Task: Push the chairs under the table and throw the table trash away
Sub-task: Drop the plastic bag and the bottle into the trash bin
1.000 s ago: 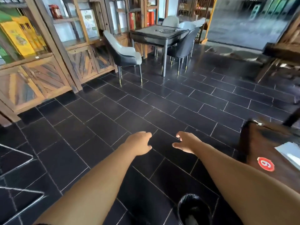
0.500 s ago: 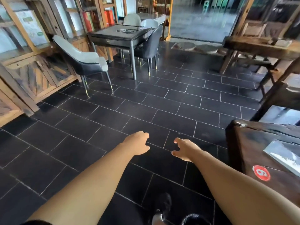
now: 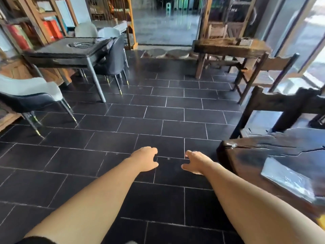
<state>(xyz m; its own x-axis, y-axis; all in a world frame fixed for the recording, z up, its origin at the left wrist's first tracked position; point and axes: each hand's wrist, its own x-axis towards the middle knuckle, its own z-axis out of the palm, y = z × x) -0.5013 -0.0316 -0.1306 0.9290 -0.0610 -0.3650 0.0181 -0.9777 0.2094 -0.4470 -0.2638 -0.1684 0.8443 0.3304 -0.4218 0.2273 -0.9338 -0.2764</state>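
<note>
Both my arms reach forward over the dark tiled floor. My left hand (image 3: 146, 158) is loosely curled and holds nothing. My right hand (image 3: 195, 162) has its fingers apart, also with nothing in it. A dark wooden table (image 3: 263, 155) stands just right of my right hand, with a shiny plastic wrapper (image 3: 286, 178) lying on its top. A dark wooden chair (image 3: 281, 104) stands behind that table, pulled out. At the far left is a grey table (image 3: 70, 51) with a black cable on it, a grey-and-white chair (image 3: 31, 92) pulled away from it and a dark chair (image 3: 114, 55) tucked close.
Wooden shelves with red books (image 3: 35, 29) line the left wall. A rough wooden bench table (image 3: 228, 46) and another wooden chair (image 3: 267, 67) stand at the back right. An open doorway (image 3: 167, 20) lies straight ahead, with round stone slabs (image 3: 167, 52) at its threshold.
The view has swung to the right and moved forward: the grey table and chairs slid to the left, the wooden furniture on the right came into view. Both hands keep the same pose.
</note>
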